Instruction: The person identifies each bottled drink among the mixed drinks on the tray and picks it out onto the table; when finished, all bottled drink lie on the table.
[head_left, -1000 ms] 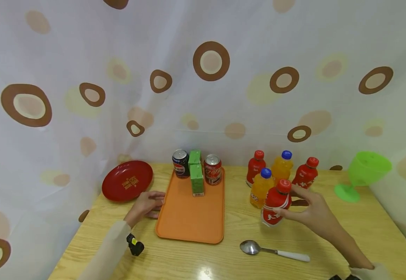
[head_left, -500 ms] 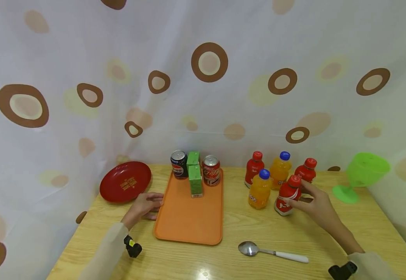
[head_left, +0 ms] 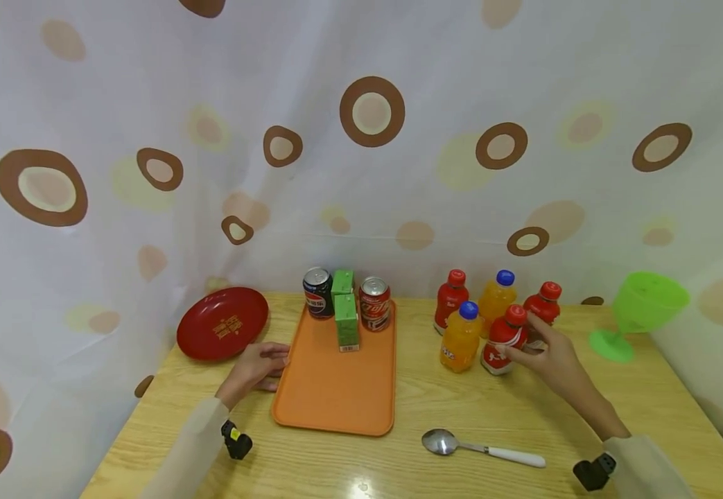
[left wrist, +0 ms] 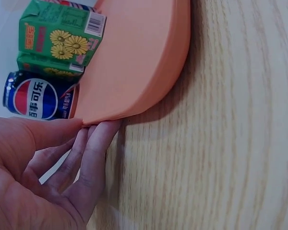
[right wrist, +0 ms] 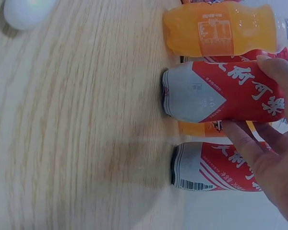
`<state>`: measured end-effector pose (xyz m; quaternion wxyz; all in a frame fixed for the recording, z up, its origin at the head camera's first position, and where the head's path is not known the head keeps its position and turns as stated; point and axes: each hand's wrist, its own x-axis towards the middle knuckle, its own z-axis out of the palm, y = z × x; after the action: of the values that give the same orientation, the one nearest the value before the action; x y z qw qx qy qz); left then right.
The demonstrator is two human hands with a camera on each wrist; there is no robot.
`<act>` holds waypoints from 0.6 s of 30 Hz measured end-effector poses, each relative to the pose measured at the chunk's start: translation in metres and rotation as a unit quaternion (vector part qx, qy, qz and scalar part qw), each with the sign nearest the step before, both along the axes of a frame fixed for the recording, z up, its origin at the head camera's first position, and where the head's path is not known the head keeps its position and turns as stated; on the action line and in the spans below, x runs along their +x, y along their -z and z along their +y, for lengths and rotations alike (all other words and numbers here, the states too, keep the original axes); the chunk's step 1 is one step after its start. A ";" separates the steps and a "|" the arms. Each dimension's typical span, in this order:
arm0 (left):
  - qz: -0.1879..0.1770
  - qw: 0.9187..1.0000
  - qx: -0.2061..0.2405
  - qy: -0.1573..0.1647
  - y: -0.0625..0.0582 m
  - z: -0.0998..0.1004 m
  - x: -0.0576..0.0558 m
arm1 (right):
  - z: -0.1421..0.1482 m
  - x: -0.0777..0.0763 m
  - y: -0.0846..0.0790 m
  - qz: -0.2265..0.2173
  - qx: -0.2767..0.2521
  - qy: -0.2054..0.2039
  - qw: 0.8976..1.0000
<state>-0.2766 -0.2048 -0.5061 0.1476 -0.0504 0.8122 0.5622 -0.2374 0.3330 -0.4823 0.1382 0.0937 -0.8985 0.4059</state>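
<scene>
My right hand [head_left: 554, 357] grips a red-and-silver cola bottle [right wrist: 221, 91] between thumb and fingers. The bottle [head_left: 502, 343] is nearly upright at the front of the bottle group, beside an orange soda bottle [head_left: 460, 339] with a blue cap. Behind it are another orange soda bottle [head_left: 497, 299] and two red cola bottles [head_left: 451, 299], one partly hidden by my fingers. On the left, my left hand [head_left: 254, 367] pinches the left rim of an orange tray [head_left: 336, 395], thumb on its edge [left wrist: 134, 62]. Toward the tray's back stand a Pepsi can [left wrist: 38, 98], two green drink cartons [head_left: 346, 322] and a red cola can [head_left: 375, 305].
A dark red plate [head_left: 224, 324] lies left of the tray. At the front of the wooden table [head_left: 311, 464] is a spoon [head_left: 482, 449] with a white handle. A green plastic goblet [head_left: 645, 305] stands at the far right, before a patterned curtain [head_left: 436, 69].
My right hand has carried the cola bottle back and right from in front of the orange soda, then slightly left, and it has straightened. The left hand has stayed at the tray.
</scene>
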 end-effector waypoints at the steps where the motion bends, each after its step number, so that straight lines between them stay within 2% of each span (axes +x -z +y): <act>1: 0.000 1.000 0.001 -0.002 0.000 0.001 -0.001 | 0.001 -0.001 0.001 0.007 0.004 0.003 1.000; 5: 0.011 1.000 0.007 0.002 0.001 0.004 -0.007 | 0.003 -0.002 0.000 0.018 0.013 0.021 1.000; 9: 0.012 1.000 0.017 0.017 0.004 0.005 -0.011 | 0.004 -0.001 -0.003 -0.010 0.034 0.028 0.999; 13: 0.036 0.998 -0.012 0.041 0.001 0.001 -0.015 | 0.002 -0.005 -0.012 -0.041 0.096 0.005 0.995; 16: 0.057 0.995 -0.046 0.067 -0.005 -0.001 -0.020 | 0.006 -0.007 -0.025 -0.058 0.138 -0.020 0.989; 18: 0.057 0.993 -0.061 0.079 -0.007 0.000 -0.021 | 0.013 -0.005 -0.035 -0.072 0.159 -0.042 0.984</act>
<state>-0.2979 -0.2053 -0.4993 0.1411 0.0370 0.8535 0.5002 -0.2425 0.3459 -0.4472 0.0393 0.1222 -0.9547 0.2686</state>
